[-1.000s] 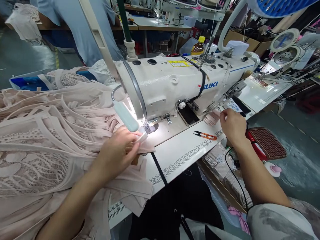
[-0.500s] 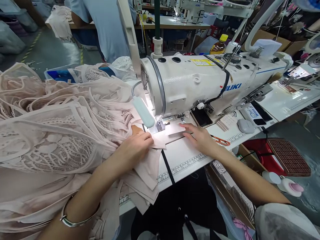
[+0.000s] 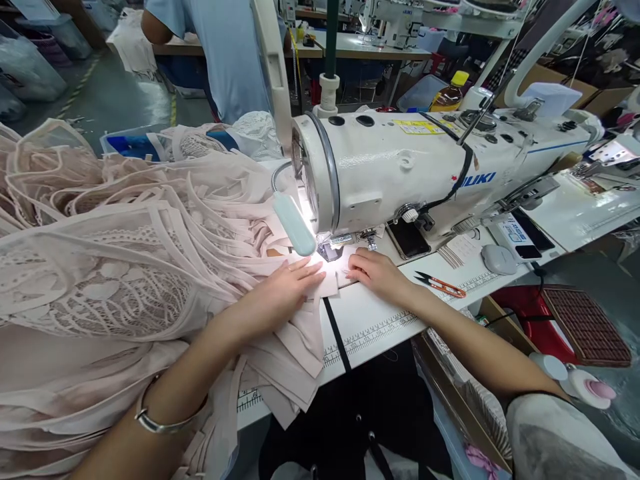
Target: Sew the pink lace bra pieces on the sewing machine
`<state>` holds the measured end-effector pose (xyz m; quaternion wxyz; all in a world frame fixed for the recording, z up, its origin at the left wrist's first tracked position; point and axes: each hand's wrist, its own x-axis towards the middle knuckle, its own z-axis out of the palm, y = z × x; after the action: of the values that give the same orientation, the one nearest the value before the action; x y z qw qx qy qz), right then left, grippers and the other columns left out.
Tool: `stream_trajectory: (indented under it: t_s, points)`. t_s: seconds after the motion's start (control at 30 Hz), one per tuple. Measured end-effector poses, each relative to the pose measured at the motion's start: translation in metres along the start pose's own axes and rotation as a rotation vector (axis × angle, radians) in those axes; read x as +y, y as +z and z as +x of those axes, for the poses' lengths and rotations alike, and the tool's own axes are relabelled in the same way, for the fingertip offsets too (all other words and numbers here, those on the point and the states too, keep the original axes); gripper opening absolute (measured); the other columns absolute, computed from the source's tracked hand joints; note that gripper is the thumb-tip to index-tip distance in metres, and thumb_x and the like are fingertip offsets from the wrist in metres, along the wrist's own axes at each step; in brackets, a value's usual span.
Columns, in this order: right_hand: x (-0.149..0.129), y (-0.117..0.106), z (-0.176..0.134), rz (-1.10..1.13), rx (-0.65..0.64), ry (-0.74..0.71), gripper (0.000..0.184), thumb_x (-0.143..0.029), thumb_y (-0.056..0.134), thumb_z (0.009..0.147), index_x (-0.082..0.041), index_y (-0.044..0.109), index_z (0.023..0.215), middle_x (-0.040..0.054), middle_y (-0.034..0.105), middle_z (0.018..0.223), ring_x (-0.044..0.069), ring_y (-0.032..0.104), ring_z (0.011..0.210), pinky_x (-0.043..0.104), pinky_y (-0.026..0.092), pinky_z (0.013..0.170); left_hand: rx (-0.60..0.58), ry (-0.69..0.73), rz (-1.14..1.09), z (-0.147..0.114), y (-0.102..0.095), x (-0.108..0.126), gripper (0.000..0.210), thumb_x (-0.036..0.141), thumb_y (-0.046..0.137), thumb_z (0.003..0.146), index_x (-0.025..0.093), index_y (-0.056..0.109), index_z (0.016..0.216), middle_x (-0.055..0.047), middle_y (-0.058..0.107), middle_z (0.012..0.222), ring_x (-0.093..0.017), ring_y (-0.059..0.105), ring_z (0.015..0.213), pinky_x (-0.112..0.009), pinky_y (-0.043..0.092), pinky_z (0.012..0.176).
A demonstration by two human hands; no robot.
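Note:
Under the needle area of a white sewing machine (image 3: 380, 167) lies a pale pink fabric piece (image 3: 327, 288), brightly lit by a lamp. My left hand (image 3: 287, 293) rests flat on it with fingers stretched out, just in front of the presser foot (image 3: 330, 252). On the other side of the foot, my right hand (image 3: 375, 275) has its fingers curled and closed on the fabric's right edge; the fingertips are partly hidden. More pale pink fabric layers (image 3: 285, 380) hang over the table edge below my left hand.
Pink lace-trimmed garments (image 3: 100, 280) are heaped on the left. Orange-handled thread snips (image 3: 443, 285), a phone (image 3: 407, 237) and a white case (image 3: 499, 259) lie to the right. A person in a blue shirt (image 3: 227, 60) is at a table behind.
My right hand has moved left, closer to the presser foot, and its fingers have curled in. My left hand has flattened and slid slightly right. The snips are now fully in view.

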<state>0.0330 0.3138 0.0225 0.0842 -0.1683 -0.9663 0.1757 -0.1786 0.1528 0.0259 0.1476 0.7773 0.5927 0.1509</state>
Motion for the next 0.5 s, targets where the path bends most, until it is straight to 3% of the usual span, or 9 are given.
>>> stream_trajectory:
  t_s: [0.07,0.13,0.23,0.3,0.4,0.5]
  points:
    - [0.001,0.002,0.0,-0.014,0.008,-0.008,0.02,-0.016,0.051,0.099,-0.021,0.051,0.08,0.0007,0.051,0.083,0.017,0.047,0.076,0.027,0.035,0.068,-0.078,-0.084,0.216,-0.006,0.003,0.011,0.071,-0.005,0.039,0.084,0.016,0.045,0.152,-0.015,0.043,0.16,-0.033,0.038,0.15,-0.053,0.047,0.109]
    - [-0.002,0.003,-0.001,-0.112,0.001,-0.042,0.022,-0.008,0.045,0.096,-0.021,0.052,0.08,0.0017,0.048,0.082,0.018,0.044,0.076,0.027,0.032,0.066,-0.12,-0.163,0.392,-0.007,0.006,0.027,0.073,-0.007,0.042,0.082,0.01,0.042,0.153,-0.02,0.042,0.159,-0.04,0.04,0.147,-0.049,0.055,0.094]
    - [-0.01,0.0,-0.002,-0.252,-0.041,-0.08,0.029,0.004,0.037,0.087,-0.02,0.053,0.081,0.0032,0.048,0.084,0.019,0.041,0.076,0.029,0.03,0.065,-0.079,-0.195,0.576,0.001,0.007,0.05,0.059,-0.004,0.047,0.085,0.0,0.052,0.143,-0.029,0.053,0.147,-0.045,0.056,0.13,-0.043,0.057,0.073]
    - [-0.014,-0.002,-0.003,-0.296,-0.076,-0.101,0.031,0.005,0.035,0.085,-0.019,0.053,0.083,0.0042,0.049,0.086,0.019,0.041,0.076,0.029,0.03,0.064,-0.026,-0.15,0.658,0.009,0.004,0.056,0.045,-0.005,0.046,0.087,-0.003,0.062,0.129,-0.03,0.067,0.126,-0.039,0.068,0.11,-0.04,0.055,0.068]
    - [-0.015,-0.004,-0.005,-0.316,-0.088,-0.131,0.025,0.001,0.041,0.084,-0.019,0.055,0.087,0.0064,0.052,0.09,0.021,0.044,0.08,0.03,0.032,0.065,0.046,-0.028,0.716,0.019,0.0,0.043,0.032,-0.006,0.043,0.089,0.003,0.072,0.097,-0.019,0.072,0.092,-0.028,0.07,0.083,-0.037,0.054,0.066]
    - [-0.015,-0.002,-0.004,-0.363,-0.065,-0.14,0.021,-0.001,0.046,0.083,-0.017,0.057,0.091,0.0091,0.056,0.092,0.023,0.048,0.085,0.031,0.034,0.067,0.194,0.091,0.699,0.023,0.004,0.018,0.028,-0.004,0.045,0.091,0.006,0.071,0.092,-0.016,0.073,0.091,-0.026,0.071,0.087,-0.035,0.057,0.07]
